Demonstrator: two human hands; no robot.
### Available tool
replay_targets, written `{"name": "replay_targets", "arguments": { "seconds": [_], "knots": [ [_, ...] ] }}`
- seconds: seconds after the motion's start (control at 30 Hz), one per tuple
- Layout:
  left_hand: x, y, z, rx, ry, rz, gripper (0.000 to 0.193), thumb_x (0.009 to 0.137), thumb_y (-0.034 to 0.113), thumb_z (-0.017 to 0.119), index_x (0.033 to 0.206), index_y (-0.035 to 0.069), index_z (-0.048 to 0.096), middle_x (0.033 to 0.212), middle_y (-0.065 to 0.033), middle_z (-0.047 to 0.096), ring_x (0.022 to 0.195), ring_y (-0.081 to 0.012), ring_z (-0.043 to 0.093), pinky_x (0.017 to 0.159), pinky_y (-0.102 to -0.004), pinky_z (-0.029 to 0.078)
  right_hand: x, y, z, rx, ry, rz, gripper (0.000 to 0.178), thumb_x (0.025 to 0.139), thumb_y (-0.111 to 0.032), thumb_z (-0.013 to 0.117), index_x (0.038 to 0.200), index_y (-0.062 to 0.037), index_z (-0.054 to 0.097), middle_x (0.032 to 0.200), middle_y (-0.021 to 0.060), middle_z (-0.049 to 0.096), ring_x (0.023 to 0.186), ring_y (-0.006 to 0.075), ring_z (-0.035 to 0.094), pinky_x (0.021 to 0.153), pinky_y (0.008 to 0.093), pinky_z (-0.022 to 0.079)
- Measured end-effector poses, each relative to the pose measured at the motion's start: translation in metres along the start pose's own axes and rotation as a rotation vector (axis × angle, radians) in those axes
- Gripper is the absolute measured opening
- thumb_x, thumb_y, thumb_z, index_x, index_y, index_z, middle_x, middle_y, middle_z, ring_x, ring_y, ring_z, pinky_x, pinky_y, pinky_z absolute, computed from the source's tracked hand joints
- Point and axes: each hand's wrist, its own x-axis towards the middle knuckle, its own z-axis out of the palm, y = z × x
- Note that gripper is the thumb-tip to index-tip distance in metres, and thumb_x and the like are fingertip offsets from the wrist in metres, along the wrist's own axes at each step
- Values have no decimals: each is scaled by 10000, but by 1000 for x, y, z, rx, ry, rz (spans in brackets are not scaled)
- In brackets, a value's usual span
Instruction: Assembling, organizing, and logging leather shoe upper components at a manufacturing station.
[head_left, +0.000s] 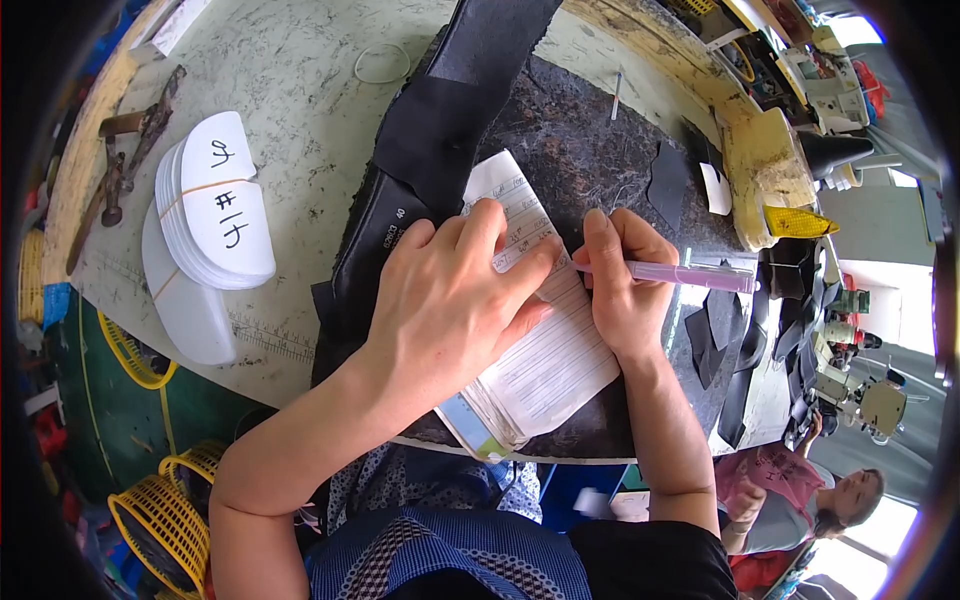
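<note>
A lined notebook (550, 365) with handwriting on its upper lines lies tilted on a dark worn mat (560, 130). Across its left side rests my left hand (455, 285), fingers spread over the page and holding nothing. My right hand (630, 280) is closed round a pink pen (700, 276), its tip close to the written lines. Beside my left hand lies a long piece of black leather (430, 130), partly under that hand. To the left is a banded stack of white rounded templates (225, 230) with black marks.
A hammer (115, 170) lies at the table's far left edge. Yellow baskets (160, 520) stand low at the left. Black leather scraps (715, 330) and a yellowed block (765, 170) are at the right. Another person (800, 500) sits at the lower right near machines.
</note>
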Motion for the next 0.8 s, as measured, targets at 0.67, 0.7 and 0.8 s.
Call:
{"name": "replay_targets", "arguments": {
  "seconds": [0.67,0.7,0.8],
  "knots": [
    [0,1,2,-16,27,2,438,748,353,825,1135,174,727,958,-41,513,809,-175,597,698,-348,474,0,4,1,-59,-38,-71,354,979,-142,650,667,-4,556,559,13,547,530,35,423,461,264,328],
    [0,0,1,-16,27,3,438,748,353,825,1135,174,727,958,-41,513,809,-175,597,698,-348,474,0,4,1,-52,-34,-72,354,979,-140,648,666,-3,553,555,15,545,527,34,421,459,265,326],
    [1,-1,1,-15,21,0,436,751,350,823,1138,174,727,960,-43,514,810,-175,598,702,-350,477,1,2,2,-33,-34,-68,356,982,-142,643,665,-7,552,558,14,551,520,33,427,456,261,326]
  ]
}}
